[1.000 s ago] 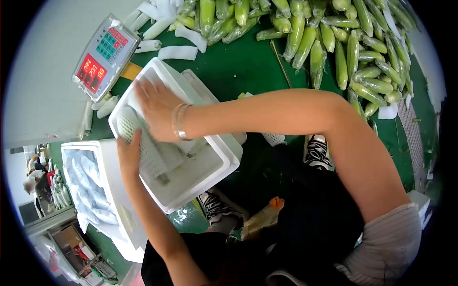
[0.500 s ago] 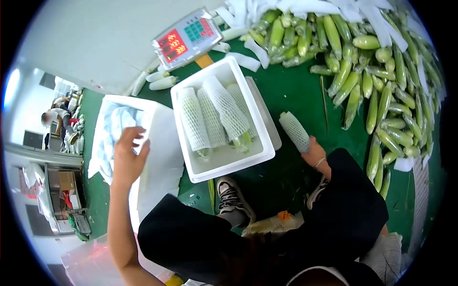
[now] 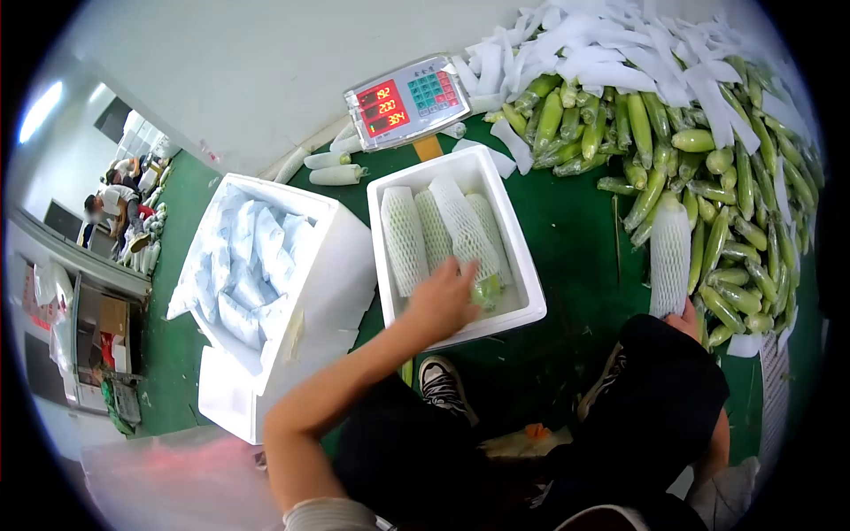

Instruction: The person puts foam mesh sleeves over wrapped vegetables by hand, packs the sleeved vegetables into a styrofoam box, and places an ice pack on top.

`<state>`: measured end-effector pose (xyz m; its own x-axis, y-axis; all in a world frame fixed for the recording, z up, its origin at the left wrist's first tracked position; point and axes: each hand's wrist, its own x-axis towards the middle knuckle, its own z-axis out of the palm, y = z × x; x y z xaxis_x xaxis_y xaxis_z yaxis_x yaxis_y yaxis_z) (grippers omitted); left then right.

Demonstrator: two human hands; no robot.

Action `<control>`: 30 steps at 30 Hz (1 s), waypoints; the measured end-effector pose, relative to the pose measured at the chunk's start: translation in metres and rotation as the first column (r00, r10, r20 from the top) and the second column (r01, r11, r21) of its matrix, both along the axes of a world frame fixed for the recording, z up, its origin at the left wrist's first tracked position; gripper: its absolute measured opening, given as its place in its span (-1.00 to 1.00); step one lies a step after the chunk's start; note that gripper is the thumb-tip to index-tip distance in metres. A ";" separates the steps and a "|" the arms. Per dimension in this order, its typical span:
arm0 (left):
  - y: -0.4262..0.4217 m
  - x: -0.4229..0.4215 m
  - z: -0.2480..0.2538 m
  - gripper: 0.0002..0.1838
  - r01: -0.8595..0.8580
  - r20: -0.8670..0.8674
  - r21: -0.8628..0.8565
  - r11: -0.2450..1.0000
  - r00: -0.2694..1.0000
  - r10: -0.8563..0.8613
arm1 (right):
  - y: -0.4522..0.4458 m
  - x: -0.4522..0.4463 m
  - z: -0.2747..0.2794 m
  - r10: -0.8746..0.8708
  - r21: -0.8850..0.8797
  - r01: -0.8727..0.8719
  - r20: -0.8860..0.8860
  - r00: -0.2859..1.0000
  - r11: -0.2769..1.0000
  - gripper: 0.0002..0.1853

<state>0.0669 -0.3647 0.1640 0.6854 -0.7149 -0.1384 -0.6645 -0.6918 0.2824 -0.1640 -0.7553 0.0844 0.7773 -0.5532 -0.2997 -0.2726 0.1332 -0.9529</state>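
Observation:
A white foam box [image 3: 529, 311] stands in the middle, with several green vegetables in white foam nets lying side by side in it. Over its lower part is my left hand [image 3: 443, 299], fingers apart, at the lower end of a netted vegetable [image 3: 465, 226]; whether it touches is unclear. On the right, beside the pile, my right hand [image 3: 685, 320] grips the lower end of another netted vegetable [image 3: 670, 257], which points upward. Part of this hand is hidden behind the netted piece and my knee.
A scale display [image 3: 409, 102] stands behind the box. Film-wrapped green vegetables [image 3: 722, 248] and white foam strips [image 3: 611, 44] fill the right. Left is a foam box of bluish-white packs [image 3: 243, 274]. A co-worker [image 3: 115, 199] is in the far left background.
The view has shifted left. My left hand has moved from the box of packs to the netted vegetables. My right hand has carried its netted vegetable right, to the pile.

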 end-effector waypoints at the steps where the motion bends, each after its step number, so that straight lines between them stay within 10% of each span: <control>1: -0.016 -0.002 -0.010 -0.14 0.042 0.035 0.110 0.993 0.998 -0.046 | -0.001 0.003 -0.014 0.010 -0.008 -0.010 0.001 1.000 1.000 -0.29; 5: -0.039 0.009 -0.021 -0.01 0.068 0.118 0.270 0.960 0.988 -0.104 | -0.015 0.027 -0.104 0.035 -0.233 0.002 0.157 0.987 0.972 -0.44; 10: -0.048 0.014 -0.065 0.03 0.066 0.328 0.348 0.935 0.926 -0.187 | -0.013 0.044 -0.187 -0.200 -0.373 0.083 -0.285 0.937 0.924 -0.52; 12: -0.043 0.018 -0.063 -0.07 0.080 0.292 0.271 0.959 0.943 -0.161 | -0.059 0.029 -0.259 0.270 -0.267 -0.352 -0.300 0.915 0.897 -0.53; 13: -0.041 0.019 -0.054 -0.14 0.070 0.234 0.217 0.974 0.965 -0.121 | -0.041 0.049 -0.242 -0.073 -0.036 0.064 -0.431 0.899 0.997 -0.60; 20: -0.031 0.029 -0.058 -0.48 0.036 0.258 -0.315 0.948 0.965 0.049 | -0.105 0.027 -0.316 0.096 -0.131 -0.113 -0.133 0.987 0.985 -0.52; 24: -0.028 0.037 -0.057 -0.57 0.063 0.353 -0.427 0.902 0.930 0.102 | -0.092 0.025 -0.267 -0.240 0.076 0.252 -0.132 0.962 0.965 -0.31; 30: -0.034 0.049 -0.071 -0.59 0.015 0.350 -0.317 0.948 0.931 0.103 | -0.087 0.035 -0.284 -0.197 -0.386 0.003 -0.464 0.864 0.922 -0.22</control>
<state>0.1158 -0.3989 0.0931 0.6783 -0.6492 0.3443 -0.7317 -0.6394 0.2360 -0.1287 -0.8419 -0.1999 0.5183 -0.7631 -0.3861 -0.7156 -0.1398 -0.6844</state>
